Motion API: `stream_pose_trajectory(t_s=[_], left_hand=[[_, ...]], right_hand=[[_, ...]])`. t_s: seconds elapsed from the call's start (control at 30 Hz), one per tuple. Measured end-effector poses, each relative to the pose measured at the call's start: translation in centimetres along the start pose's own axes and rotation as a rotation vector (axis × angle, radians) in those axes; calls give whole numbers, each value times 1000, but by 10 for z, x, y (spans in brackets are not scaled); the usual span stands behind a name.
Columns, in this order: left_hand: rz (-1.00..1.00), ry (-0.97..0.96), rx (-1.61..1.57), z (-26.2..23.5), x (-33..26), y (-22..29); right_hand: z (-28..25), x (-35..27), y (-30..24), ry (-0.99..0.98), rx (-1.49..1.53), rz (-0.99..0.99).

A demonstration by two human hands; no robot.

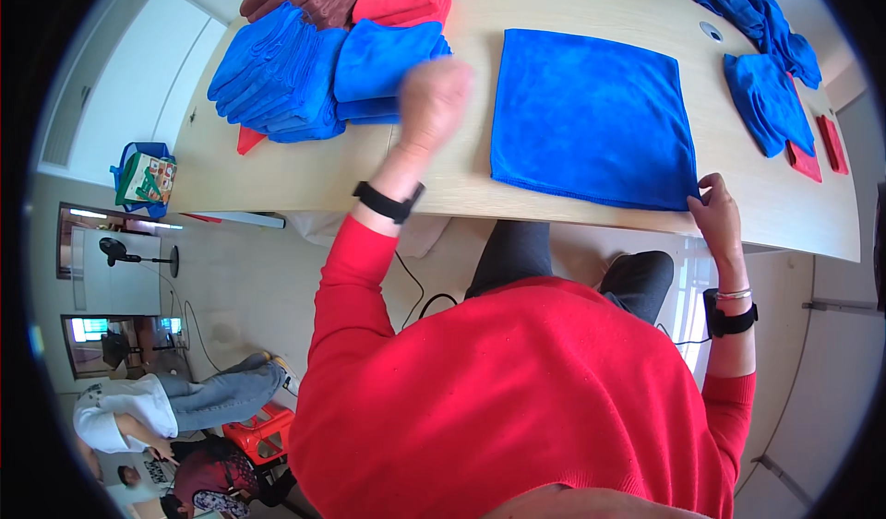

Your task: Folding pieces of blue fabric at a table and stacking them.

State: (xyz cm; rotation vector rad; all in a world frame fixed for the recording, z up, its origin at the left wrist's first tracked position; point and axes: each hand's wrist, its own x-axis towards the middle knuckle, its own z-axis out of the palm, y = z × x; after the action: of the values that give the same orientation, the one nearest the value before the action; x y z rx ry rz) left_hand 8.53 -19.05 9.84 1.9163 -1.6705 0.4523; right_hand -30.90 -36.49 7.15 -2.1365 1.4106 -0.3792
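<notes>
My right hand (717, 213) pinches the four-o'clock corner of the near-square blue cloth (592, 118), lying flat toward ten o'clock; it's at three from my left hand (436, 99), whose grip I can't tell.

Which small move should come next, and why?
Perhaps bring the left hand to the near left corner of the flat blue cloth: the right hand is at its near right corner, but the left is by the folded blue cloths.

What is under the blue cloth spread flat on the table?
The pale tabletop shows around the flat blue cloth and evidently supports it; anything between them is covered.
</notes>
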Motion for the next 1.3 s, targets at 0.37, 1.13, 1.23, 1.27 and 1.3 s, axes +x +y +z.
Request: stream_pose_trajectory(t_s=[0.37, 1.13, 1.23, 1.27, 1.3], left_hand=[[-648, -71, 253, -24, 47, -205], [-744, -98, 212, -51, 10, -163], [-761, -25, -85, -59, -9, -157], [-761, -23, -85, -61, -10, -160], [-790, -66, -140, -63, -8, -164]], right_hand=[[28, 47, -162, -576, 351, -423], [191, 103, -333, -715, 654, -304], [202, 76, -315, -420, 447, -645], [207, 70, -314, -359, 389, -637], [211, 65, -314, -296, 332, -629]])
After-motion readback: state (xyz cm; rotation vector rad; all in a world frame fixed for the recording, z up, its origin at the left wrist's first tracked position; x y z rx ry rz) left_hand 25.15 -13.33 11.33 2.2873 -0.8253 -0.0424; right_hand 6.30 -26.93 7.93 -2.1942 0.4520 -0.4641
